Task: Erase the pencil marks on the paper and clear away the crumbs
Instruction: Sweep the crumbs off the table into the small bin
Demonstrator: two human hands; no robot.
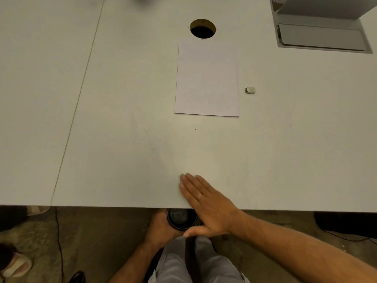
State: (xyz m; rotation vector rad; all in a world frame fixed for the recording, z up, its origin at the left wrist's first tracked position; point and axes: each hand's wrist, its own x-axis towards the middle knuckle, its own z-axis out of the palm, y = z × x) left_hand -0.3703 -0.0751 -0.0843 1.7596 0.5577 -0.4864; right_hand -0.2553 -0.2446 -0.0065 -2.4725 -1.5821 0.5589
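Right hand [206, 203] flat at table edge [122, 205], left hand [161, 227] gripping cup [180, 218] below — crumbs likely light, loose, swept not pinched.

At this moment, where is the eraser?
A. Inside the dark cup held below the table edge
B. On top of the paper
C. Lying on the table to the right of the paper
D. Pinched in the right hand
C. The eraser lies by itself on the table, apart from the right edge of the paper, while the right hand lies flat at the table's near edge, far from it.
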